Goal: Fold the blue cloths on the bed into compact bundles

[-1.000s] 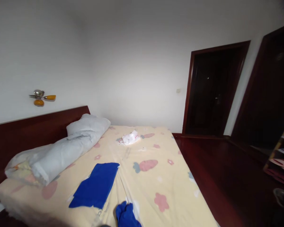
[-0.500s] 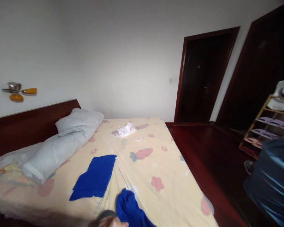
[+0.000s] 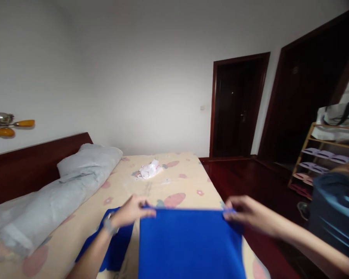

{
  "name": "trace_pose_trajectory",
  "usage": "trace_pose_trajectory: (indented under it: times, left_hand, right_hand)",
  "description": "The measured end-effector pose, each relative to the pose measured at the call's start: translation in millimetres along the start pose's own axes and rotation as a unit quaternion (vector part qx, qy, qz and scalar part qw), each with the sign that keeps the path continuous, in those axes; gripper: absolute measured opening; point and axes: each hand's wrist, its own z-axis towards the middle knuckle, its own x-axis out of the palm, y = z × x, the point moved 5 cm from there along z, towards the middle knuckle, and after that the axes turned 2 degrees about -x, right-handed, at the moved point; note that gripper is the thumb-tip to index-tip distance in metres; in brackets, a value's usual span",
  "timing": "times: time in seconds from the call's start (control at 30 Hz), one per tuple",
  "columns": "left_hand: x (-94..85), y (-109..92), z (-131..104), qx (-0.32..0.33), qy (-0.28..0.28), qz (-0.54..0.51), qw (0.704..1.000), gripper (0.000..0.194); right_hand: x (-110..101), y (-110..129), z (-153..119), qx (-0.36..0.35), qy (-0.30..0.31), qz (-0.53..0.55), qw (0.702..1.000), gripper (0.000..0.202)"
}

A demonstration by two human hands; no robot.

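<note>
A blue piece of cloth (image 3: 189, 244) is stretched between my two hands above the bed (image 3: 174, 176). My left hand (image 3: 135, 209) pinches its upper left corner. Its upper right corner is in the fingers of my right hand (image 3: 237, 209). The top edge runs nearly straight, and the lower part passes out of view. Partly behind my left wrist, which wears a watch (image 3: 109, 224), a flat, folded blue cloth (image 3: 116, 248) lies on the bed. Whether either piece is a garment I cannot tell.
A crumpled white cloth (image 3: 149, 169) lies farther back on the bed. Grey bedding (image 3: 75, 186) is heaped along the dark headboard (image 3: 40, 166). To the right are the red floor (image 3: 227, 174), a shoe rack (image 3: 306, 147) with slippers, and a dark blue fabric-covered object (image 3: 331, 217).
The bunched blue cloth at the bed's near edge is now lifted and spread between both hands. My right hand has come into view, and the camera view has shifted.
</note>
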Motion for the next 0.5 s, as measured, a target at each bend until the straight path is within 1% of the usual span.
trace_pose_trajectory:
  times: [0.03,0.07,0.13,0.17,0.2,0.23,0.27,0.3,0.37,0.43,0.47,0.5]
  left_hand:
    - [-15.0,-3.6,30.7,-0.006,-0.030,-0.014,0.999,0.034]
    - [-30.7,-8.3,62.8,-0.010,-0.069,-0.030,0.997,0.034]
    - [-60.8,-22.1,123.0,-0.008,-0.150,-0.066,0.986,0.032]
    - [-74.0,-32.1,147.7,0.005,-0.185,-0.083,0.979,0.032]
    - [-86.0,-43.0,167.1,0.018,-0.217,-0.106,0.970,0.032]
    - [-96.8,-54.9,180.8,0.038,-0.248,-0.132,0.959,0.032]
    - [-106.0,-66.9,188.8,0.064,-0.276,-0.158,0.946,0.032]
    - [-113.4,-78.6,191.6,0.097,-0.300,-0.179,0.932,0.032]
    - [-121.1,-98.7,184.8,0.177,-0.335,-0.184,0.907,0.029]
    - [-117.5,-108.0,167.5,0.235,-0.361,-0.142,0.891,0.026]
    - [-111.1,-106.8,157.2,0.246,-0.370,-0.115,0.888,0.026]
    - [-101.5,-101.4,146.1,0.245,-0.377,-0.087,0.889,0.026]
  right_hand:
    - [-14.7,1.1,29.9,-0.008,-0.030,0.030,0.999,0.028]
    - [-31.3,2.3,61.3,-0.012,-0.078,0.058,0.995,0.027]
    - [-66.8,7.5,119.5,-0.013,-0.197,0.095,0.976,0.025]
    - [-81.6,13.3,144.4,-0.020,-0.226,0.104,0.968,0.024]
    - [-95.8,21.0,164.5,-0.032,-0.254,0.118,0.959,0.023]
    - [-108.7,29.9,179.5,-0.048,-0.279,0.134,0.950,0.023]
    - [-119.9,39.3,189.5,-0.065,-0.300,0.151,0.940,0.024]
    - [-129.3,47.9,194.8,-0.083,-0.318,0.168,0.929,0.026]
    - [-141.5,60.9,193.8,-0.129,-0.345,0.198,0.908,0.032]
    - [-143.6,63.4,181.1,-0.180,-0.358,0.219,0.890,0.038]
    - [-140.1,59.4,171.6,-0.199,-0.358,0.221,0.885,0.041]
    - [-133.1,51.4,160.8,-0.209,-0.354,0.214,0.886,0.043]
